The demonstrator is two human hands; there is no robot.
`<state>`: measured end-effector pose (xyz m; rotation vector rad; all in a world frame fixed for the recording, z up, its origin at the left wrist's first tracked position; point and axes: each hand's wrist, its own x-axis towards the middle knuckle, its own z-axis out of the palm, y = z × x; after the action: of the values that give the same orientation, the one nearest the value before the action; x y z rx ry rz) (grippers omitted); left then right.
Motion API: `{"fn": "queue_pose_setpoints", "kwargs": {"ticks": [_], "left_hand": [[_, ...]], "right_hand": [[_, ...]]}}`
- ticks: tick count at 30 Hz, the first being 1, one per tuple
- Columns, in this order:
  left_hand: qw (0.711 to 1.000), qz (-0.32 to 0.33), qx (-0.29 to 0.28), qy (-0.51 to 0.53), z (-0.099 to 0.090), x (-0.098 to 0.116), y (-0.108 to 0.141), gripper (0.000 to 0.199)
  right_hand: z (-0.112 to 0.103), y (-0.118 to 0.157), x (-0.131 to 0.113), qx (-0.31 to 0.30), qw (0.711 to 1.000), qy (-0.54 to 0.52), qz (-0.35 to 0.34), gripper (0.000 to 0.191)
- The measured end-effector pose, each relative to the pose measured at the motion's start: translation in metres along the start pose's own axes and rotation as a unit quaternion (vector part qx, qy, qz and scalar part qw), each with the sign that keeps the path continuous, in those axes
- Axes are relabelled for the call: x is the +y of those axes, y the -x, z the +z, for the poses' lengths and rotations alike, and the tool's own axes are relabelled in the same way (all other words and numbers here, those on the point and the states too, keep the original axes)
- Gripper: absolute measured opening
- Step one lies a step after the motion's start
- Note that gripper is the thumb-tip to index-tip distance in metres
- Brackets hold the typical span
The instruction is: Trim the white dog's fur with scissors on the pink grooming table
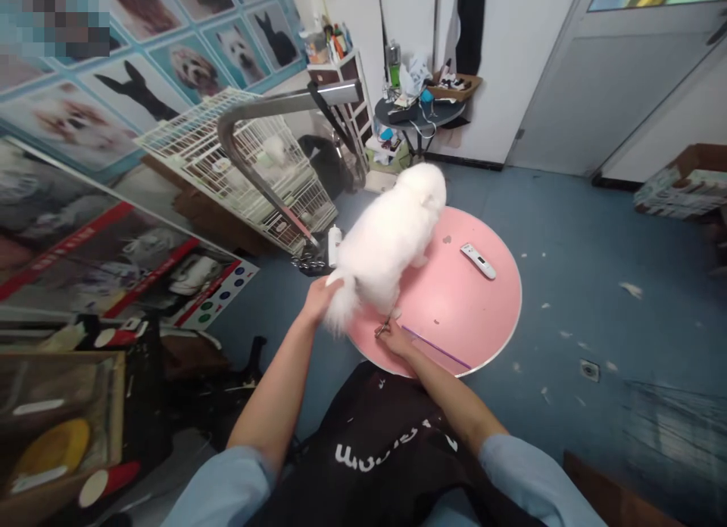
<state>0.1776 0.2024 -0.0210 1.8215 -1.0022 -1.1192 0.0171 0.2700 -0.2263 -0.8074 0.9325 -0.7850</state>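
A fluffy white dog (383, 232) stands on a round pink table (477, 315), facing away from me. At its rear, my left hand (321, 300) is closed on its tail (341, 304). Low behind the dog's hind leg, my right hand (394, 338) holds a pair of scissors (382, 328), blades toward the hind foot; whether they touch the fur I cannot tell. Beside my right hand lies a purple comb (436, 347). A white hair clipper (478, 261) rests on the table's right side. The dog's face is hidden.
A curved metal grooming arm (250, 163) rises at the table's left edge, with a white bottle (335, 243) and several scissors (308, 263) by its foot. Wire cages (244, 156) stand behind it. A small dark table (420, 116) holds clutter at the back. Fur tufts (631, 290) dot the floor.
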Motion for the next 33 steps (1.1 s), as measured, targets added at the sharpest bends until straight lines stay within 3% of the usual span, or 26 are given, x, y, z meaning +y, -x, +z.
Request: {"fn": "queue_pose_setpoints", "kwargs": {"ticks": [16, 21, 24, 29, 33], "left_hand": [[1.0, -0.014, -0.005, -0.001, 0.004, 0.001, 0.007, 0.029], [1.0, -0.009, -0.014, -0.004, 0.004, 0.001, 0.009, 0.033], [1.0, -0.003, -0.024, -0.003, 0.005, 0.001, 0.01, 0.034], [1.0, 0.002, -0.016, 0.006, 0.007, -0.001, 0.009, 0.033], [1.0, -0.005, -0.012, 0.003, 0.006, -0.001, 0.009, 0.034]], "right_hand": [[0.004, 0.0, -0.002, 0.025, 0.997, 0.067, -0.023, 0.025], [0.004, 0.001, -0.002, 0.048, 0.992, 0.112, -0.024, 0.03], [0.004, 0.003, 0.003, 0.065, 0.993, 0.094, -0.014, 0.028], [0.006, 0.006, 0.011, 0.067, 0.993, 0.079, -0.055, 0.032], [0.01, 0.005, 0.004, 0.06, 0.993, 0.091, -0.051, 0.028]]}}
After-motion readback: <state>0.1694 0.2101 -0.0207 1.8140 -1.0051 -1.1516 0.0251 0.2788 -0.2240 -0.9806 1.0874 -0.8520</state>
